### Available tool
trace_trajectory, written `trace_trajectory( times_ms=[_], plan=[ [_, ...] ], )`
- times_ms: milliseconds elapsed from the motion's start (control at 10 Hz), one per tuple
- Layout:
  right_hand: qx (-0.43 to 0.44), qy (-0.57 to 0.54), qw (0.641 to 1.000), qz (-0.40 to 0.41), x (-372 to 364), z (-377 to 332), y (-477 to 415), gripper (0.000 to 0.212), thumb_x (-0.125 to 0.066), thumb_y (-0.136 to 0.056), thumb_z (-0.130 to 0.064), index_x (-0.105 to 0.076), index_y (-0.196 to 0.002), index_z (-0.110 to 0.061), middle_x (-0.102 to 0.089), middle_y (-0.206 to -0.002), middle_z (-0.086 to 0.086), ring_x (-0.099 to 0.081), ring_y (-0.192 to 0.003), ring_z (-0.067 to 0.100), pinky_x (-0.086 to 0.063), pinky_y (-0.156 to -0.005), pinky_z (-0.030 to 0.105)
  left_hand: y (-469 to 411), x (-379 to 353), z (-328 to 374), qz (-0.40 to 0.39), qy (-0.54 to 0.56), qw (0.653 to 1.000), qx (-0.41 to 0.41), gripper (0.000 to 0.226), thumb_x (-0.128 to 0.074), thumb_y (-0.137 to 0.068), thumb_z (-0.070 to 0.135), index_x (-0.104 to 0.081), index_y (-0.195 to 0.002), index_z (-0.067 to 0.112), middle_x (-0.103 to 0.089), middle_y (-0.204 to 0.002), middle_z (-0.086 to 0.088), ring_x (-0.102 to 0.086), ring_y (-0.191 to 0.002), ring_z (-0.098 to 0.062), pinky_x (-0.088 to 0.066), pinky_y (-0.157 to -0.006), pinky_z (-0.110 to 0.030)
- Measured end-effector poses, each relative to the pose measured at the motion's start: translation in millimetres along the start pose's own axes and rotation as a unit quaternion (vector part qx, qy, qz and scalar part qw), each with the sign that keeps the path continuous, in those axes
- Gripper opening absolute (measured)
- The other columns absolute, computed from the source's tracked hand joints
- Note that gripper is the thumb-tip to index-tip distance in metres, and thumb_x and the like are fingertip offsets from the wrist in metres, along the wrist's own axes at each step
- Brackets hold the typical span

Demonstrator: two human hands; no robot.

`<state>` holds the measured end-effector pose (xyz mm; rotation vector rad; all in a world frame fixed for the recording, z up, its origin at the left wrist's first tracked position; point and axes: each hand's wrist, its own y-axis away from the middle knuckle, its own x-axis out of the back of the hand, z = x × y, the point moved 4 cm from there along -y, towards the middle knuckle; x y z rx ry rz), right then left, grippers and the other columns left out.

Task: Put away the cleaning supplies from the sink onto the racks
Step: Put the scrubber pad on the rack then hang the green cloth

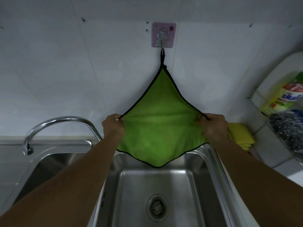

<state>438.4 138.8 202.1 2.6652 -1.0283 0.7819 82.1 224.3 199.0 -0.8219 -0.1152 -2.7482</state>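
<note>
Closest to you, the sink (pixel 157 182) bowl looks bare under the green cloth (pixel 161 128). Your left hand (pixel 114 126) pinches the cloth's left corner and your right hand (pixel 213 126) pinches its right corner, so the cloth sits stretched between them, equally near both. Its long line runs straight up to the wall hook (pixel 162 52) above the sink, where its loop hangs. I think letting go comes next.
</note>
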Motion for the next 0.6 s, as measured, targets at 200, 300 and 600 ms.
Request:
trace_trajectory(
  times_ms=[200,300,600],
  plan=[
    [-0.011,-0.050,0.999,-0.004,-2,6,3,0.021,-0.068,-0.089,-0.033,-0.081,-0.094,-0.018,-0.076,-0.074,0.008,-0.074,-0.063,0.031,-0.064,-0.069,0.048,5,3,10,0.027,-0.007,0.998,-0.054,0.022,-0.058,-0.096,0.016,-0.076,-0.105,0.006,-0.074,-0.101,-0.019,-0.060,-0.082,-0.021,-0.036,-0.070,-0.015],
    [0.019,0.012,1.000,0.015,-2,13,4,0.033,-0.061,-0.088,-0.043,-0.079,-0.090,-0.016,-0.074,-0.070,0.007,-0.072,-0.071,0.030,-0.061,-0.076,0.043,7,4,10,0.030,-0.019,0.995,-0.091,0.022,-0.059,-0.096,0.017,-0.077,-0.104,0.006,-0.075,-0.097,-0.018,-0.063,-0.083,-0.025,-0.034,-0.069,-0.014],
    [0.034,-0.023,0.999,0.010,-8,20,24,0.025,-0.060,-0.096,-0.019,-0.073,-0.115,-0.009,-0.074,-0.101,0.010,-0.067,-0.093,0.024,-0.051,-0.087,0.032,16,-1,3,-0.045,-0.062,0.996,-0.055,0.031,-0.054,-0.095,0.024,-0.071,-0.121,0.018,-0.070,-0.122,-0.008,-0.066,-0.097,-0.021,-0.047,-0.083,-0.020]
  ],
)
